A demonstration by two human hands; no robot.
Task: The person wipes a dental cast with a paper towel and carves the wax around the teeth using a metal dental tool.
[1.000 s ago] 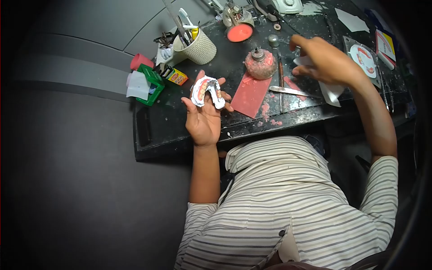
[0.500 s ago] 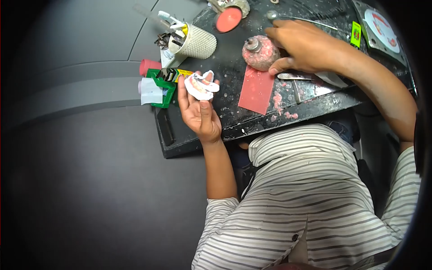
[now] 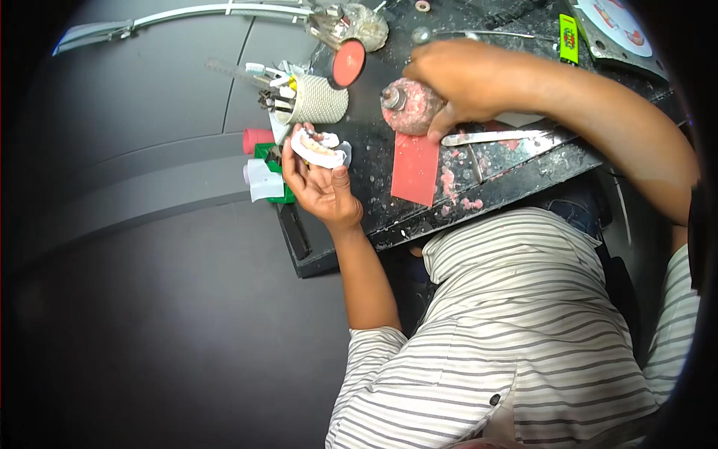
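Observation:
My left hand (image 3: pixel 327 196) holds up a white plaster dental model (image 3: pixel 318 150), its fingers and thumb around the underside. A row of teeth and some pink show on the model. My right hand (image 3: pixel 452 82) curls around the right side of a round spirit lamp (image 3: pixel 413 107) crusted with pink wax. Its thumb lies low against the lamp, and the other fingertips are partly hidden behind it. A pink wax sheet (image 3: pixel 415 173) lies flat just in front of the lamp. A wax knife (image 3: pixel 490 138) rests on the bench near my right thumb.
On the black bench (image 3: pixel 374 202) a white textured cup (image 3: pixel 325 99) holds brushes and tools. Behind it are a round pink wax dish (image 3: pixel 348 63) and a lumpy container (image 3: pixel 366 28). A green bin (image 3: pixel 278 161), lime-green packet (image 3: pixel 568 39) and white disc (image 3: pixel 617 26) lie around the edges.
The view has shifted, bringing a pale curved tube in at the top left. My left hand has tilted the dental model a little. My right hand stays at the lamp, which keeps its place beside the sheet.

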